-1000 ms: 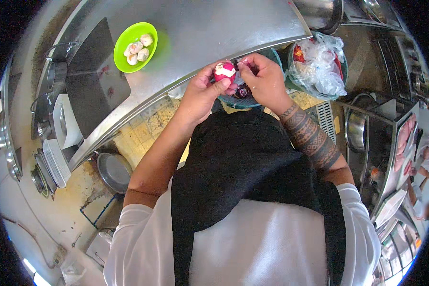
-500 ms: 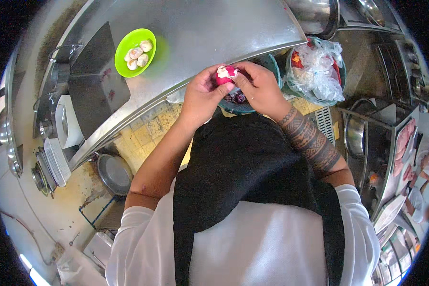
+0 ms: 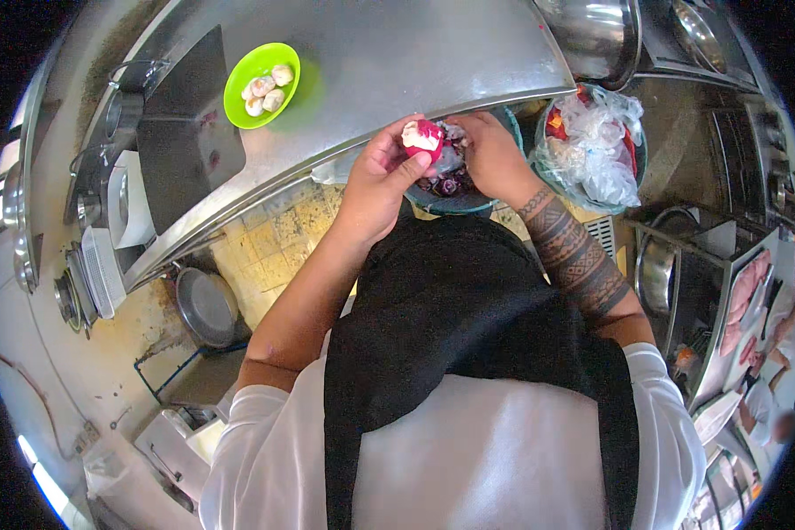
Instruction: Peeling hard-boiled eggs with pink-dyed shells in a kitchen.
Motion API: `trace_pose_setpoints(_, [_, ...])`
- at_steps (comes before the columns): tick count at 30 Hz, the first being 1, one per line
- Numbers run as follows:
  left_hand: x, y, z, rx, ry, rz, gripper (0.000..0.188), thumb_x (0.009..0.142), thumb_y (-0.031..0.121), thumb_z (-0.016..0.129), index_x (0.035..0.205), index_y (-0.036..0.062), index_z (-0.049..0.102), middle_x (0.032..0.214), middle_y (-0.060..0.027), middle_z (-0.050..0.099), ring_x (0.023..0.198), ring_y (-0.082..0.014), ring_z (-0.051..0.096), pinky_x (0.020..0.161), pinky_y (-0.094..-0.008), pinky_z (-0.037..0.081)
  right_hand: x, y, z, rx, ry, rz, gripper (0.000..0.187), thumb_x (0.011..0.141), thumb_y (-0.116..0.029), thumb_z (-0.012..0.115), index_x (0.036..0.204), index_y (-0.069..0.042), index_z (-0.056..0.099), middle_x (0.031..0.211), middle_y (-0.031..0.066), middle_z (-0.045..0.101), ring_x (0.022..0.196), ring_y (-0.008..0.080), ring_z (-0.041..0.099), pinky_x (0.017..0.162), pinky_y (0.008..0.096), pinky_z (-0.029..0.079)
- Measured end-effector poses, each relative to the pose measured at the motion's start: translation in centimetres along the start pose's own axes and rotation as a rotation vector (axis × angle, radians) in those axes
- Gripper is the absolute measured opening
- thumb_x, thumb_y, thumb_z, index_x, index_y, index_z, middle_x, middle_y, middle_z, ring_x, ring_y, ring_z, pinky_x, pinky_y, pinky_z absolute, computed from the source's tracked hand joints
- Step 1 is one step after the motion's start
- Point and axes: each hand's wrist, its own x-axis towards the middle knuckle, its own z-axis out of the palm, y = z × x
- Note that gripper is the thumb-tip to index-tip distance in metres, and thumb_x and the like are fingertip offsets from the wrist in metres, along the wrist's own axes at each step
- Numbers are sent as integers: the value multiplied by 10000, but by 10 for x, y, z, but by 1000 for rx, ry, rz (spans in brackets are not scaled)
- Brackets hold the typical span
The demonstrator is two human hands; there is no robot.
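My left hand (image 3: 377, 181) is closed round a red-shelled egg (image 3: 424, 135), with fingers and thumb at its sides. Part of the shell is off, and the white shows on top. Apart from the egg, my right hand (image 3: 496, 162) hovers over a bin (image 3: 455, 209) just below the counter edge. Its fingers are loosely bent and spread, with no held thing showing. Dark purple scraps and a clear plastic bag fill the bin. On the counter, to the left, a bright green bowl (image 3: 241, 69) holds several peeled eggs (image 3: 274, 99).
The steel counter (image 3: 397, 57) curves along the far side, with a sink (image 3: 194, 146) at its left. A second bin with a plastic bag (image 3: 592, 146) stands to the right. Below the counter at left is a grey pan (image 3: 208, 309). Raw meat (image 3: 744, 296) lies far right, near another person.
My right hand has come away from the egg and moved right, over the bin. My left hand keeps hold of the egg, which now shows more white. The view has shifted slightly.
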Motion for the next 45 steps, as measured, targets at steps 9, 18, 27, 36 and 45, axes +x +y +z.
trace_pose_setpoints(9, [-6, -2, 5, 199, 90, -1, 436, 962, 34, 683, 1378, 13, 553, 1176, -61, 653, 1000, -138, 630, 864, -292, 545, 7, -50, -10, 339, -51, 10, 243, 1041, -191, 531, 1119, 27, 605, 999, 235, 673, 958, 430, 661, 838, 473, 522])
trace_pose_setpoints(18, [-10, -3, -14, -168, -85, -12, 584, 1015, 162, 632, 1535, 83, 378, 1366, -136, 579, 1122, -240, 651, 973, -384, 535, 6, -48, 15, 600, 30, 345, 183, 1080, -161, 504, 1066, -12, 608, 800, 23, 601, 685, 116, 543, 627, 285, 450])
trace_pose_setpoints(27, [-9, 14, -31, -546, -373, -70, 593, 1017, 118, 612, 1556, 121, 365, 1367, -170, 581, 1205, -324, 641, 1027, -445, 531, 15, -16, 30, 367, -29, 377, 192, 947, -44, 574, 1113, 15, 649, 963, 206, 671, 909, 334, 659, 839, 409, 521])
trace_pose_setpoints(36, [10, 14, -60, -366, -114, -96, 451, 1016, 83, 612, 1444, 31, 480, 1315, -130, 598, 1205, -285, 623, 1028, -440, 561, 16, -63, 6, 53, 152, -90, 339, 894, -110, 687, 1233, -105, 678, 1141, 169, 648, 1017, 378, 649, 887, 448, 539])
trace_pose_setpoints(45, [16, 25, -57, -152, -121, -138, 377, 1028, 75, 597, 1387, -12, 518, 1255, -127, 608, 1147, -244, 640, 1031, -402, 564, 27, -78, 13, 74, 37, -208, 216, 840, -113, 726, 1049, -77, 682, 1011, 125, 636, 928, 341, 654, 790, 420, 543])
